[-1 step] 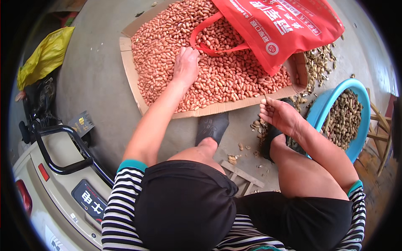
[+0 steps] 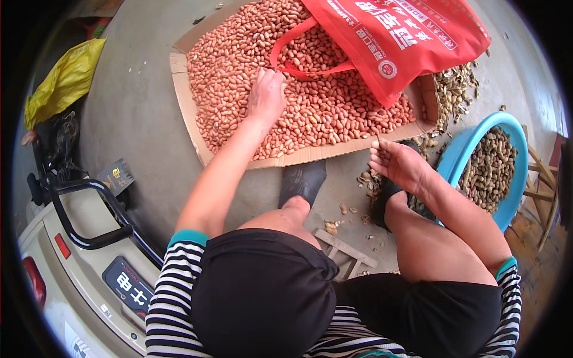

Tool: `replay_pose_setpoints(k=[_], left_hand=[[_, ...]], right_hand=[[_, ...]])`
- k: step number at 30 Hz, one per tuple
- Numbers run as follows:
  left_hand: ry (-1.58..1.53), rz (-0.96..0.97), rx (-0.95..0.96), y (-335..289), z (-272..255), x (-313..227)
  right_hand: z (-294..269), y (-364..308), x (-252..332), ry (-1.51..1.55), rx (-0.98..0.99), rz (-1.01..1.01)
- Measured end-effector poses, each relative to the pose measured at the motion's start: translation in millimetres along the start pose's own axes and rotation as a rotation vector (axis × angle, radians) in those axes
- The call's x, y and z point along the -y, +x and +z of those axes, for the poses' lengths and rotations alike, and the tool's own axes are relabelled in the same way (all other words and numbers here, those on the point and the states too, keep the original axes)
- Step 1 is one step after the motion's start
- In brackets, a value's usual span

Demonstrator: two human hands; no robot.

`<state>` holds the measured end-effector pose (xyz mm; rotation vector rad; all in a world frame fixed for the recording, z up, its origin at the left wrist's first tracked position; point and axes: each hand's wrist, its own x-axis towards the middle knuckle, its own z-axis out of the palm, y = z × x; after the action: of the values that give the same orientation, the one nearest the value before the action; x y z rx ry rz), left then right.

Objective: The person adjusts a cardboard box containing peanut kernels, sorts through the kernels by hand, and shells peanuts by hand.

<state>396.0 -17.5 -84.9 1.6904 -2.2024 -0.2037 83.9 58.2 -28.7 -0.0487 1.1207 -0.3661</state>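
Shelled reddish peanuts (image 2: pixel 227 77) fill a shallow cardboard box (image 2: pixel 322 153) on the floor. Over the middle of them is my left hand (image 2: pixel 267 98), its fingers curled closed beside the red bag's handle; what they hold, if anything, is hidden. My right hand (image 2: pixel 401 166) is turned partly palm up just outside the box's near right corner. Its thumb and fingers pinch together at a small brownish bit, too small to name. A red bag (image 2: pixel 412 48) with white print lies across the box's far right part, its handle loop resting on the peanuts.
A blue basin (image 2: pixel 518 179) of unshelled peanuts (image 2: pixel 490 164) stands at the right, by a wooden stool (image 2: pixel 542 185). Empty shells (image 2: pixel 455 95) litter the floor. A beige scooter (image 2: pixel 77 238) is at the left, with a yellow bag (image 2: pixel 65 77) beyond it.
My left hand has shifted very slightly to the right over the peanuts. My right hand has not visibly moved.
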Motion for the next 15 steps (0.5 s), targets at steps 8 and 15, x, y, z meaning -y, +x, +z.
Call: replay_pose_setpoints(k=[8, 15], left_hand=[[-0.55, 0.241, 0.238, -37.7, -13.9, -129.7], [-0.481, 0.297, 0.289, -40.6, -22.0, -144.4]], right_hand=[[8.5, 2.1, -0.2, -0.031, 0.08, -0.046], [7.6, 1.1, -6.5, -0.254, 0.113, -0.079]])
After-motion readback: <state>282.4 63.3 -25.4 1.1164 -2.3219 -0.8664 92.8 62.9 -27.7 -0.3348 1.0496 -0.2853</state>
